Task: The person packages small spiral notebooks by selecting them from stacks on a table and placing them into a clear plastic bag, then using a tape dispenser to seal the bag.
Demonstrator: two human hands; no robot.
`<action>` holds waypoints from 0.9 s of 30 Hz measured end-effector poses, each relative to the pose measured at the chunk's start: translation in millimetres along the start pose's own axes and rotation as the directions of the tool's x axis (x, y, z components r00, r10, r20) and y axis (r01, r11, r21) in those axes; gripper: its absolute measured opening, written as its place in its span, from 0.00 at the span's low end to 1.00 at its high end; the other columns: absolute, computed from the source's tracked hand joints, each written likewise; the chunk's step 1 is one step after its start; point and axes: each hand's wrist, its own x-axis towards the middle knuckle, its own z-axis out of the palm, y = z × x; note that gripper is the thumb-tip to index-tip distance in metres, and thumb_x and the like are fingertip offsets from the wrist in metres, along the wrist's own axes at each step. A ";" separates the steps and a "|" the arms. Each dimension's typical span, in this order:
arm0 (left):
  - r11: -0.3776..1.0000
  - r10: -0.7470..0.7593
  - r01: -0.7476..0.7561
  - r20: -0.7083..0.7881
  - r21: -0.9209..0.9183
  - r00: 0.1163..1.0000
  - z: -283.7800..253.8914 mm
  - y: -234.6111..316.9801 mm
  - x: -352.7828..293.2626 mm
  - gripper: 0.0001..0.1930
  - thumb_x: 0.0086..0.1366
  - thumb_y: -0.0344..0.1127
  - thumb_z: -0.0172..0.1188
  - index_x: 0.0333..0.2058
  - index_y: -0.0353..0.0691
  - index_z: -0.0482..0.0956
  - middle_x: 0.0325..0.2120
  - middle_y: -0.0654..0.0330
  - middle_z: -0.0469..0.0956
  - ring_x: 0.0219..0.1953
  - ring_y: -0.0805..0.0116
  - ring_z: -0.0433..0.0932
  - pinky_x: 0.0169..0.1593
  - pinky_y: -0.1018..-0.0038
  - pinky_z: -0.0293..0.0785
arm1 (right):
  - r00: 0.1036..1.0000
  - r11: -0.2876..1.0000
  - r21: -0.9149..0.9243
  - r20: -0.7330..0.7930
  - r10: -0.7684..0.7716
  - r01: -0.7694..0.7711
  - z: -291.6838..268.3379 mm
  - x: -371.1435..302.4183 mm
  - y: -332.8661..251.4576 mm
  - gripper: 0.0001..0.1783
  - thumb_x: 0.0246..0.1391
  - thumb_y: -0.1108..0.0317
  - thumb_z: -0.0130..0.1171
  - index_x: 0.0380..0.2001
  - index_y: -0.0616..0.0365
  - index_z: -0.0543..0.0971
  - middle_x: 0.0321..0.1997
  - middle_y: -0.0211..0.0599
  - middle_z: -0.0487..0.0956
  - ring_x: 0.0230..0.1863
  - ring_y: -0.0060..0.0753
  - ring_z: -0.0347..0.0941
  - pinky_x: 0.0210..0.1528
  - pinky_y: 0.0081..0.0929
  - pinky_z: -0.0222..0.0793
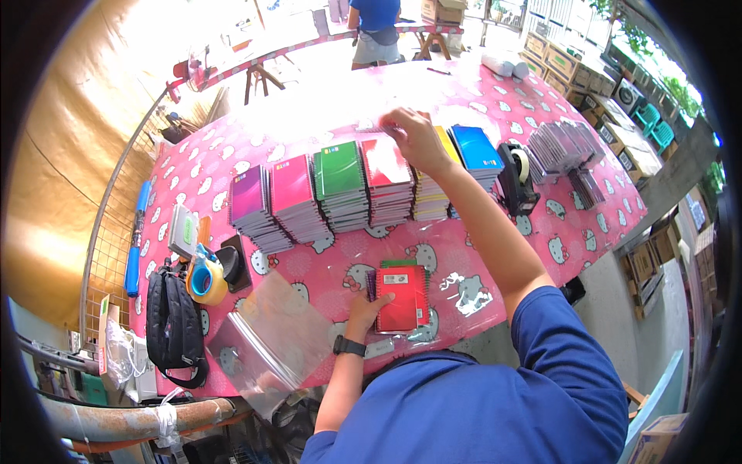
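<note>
A pink cartoon-print tablecloth (193, 172) covers a broad table in a sunlit work area, where another person (376, 35) in blue stands at 12 o'clock and cardboard boxes (568, 66) pile up at 2 o'clock. A black zip pouch (174, 321), its contents hidden, lies at 8 o'clock; clear plastic sleeves (290, 317) rest between 7 and 8. Six notebook stacks (338, 170), running purple, pink, green, red, yellow and blue, line the table's middle. The left hand (362, 312) is partly closed, its thumb over a small red-topped notebook bundle (402, 298) at its 2 o'clock. At the bundle's 12 o'clock, the right hand (420, 141) hovers above the row, fingers curled; whether they grip anything cannot be told.
</note>
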 end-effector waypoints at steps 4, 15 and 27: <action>0.998 0.017 -0.017 0.003 -0.064 1.000 8.1 -1.8 -0.9 0.26 0.49 0.44 0.68 0.41 0.31 0.74 0.34 0.54 0.79 0.34 0.68 0.78 0.40 0.73 0.74 | 0.833 0.872 -0.486 0.458 0.310 -0.057 -19.5 -24.7 58.1 0.13 0.46 0.68 0.55 0.38 0.46 0.79 0.44 0.33 0.77 0.57 0.39 0.63 0.52 0.53 0.49; 0.971 -0.039 0.045 0.030 -0.233 0.999 -3.7 -4.4 -4.8 0.22 0.51 0.38 0.67 0.42 0.31 0.73 0.36 0.53 0.78 0.35 0.67 0.78 0.40 0.72 0.74 | 0.898 0.849 -0.529 0.375 0.231 0.002 -43.5 -54.0 15.2 0.22 0.47 0.60 0.59 0.48 0.46 0.73 0.51 0.32 0.73 0.57 0.38 0.61 0.55 0.46 0.52; 0.947 -0.023 0.038 0.051 -0.318 0.998 2.1 -12.6 1.6 0.21 0.50 0.37 0.68 0.40 0.32 0.75 0.33 0.55 0.79 0.33 0.69 0.78 0.39 0.74 0.74 | 0.955 0.657 -0.718 0.295 -0.010 0.229 -45.8 -78.8 58.3 0.14 0.45 0.69 0.57 0.38 0.56 0.75 0.40 0.42 0.76 0.45 0.42 0.71 0.49 0.36 0.66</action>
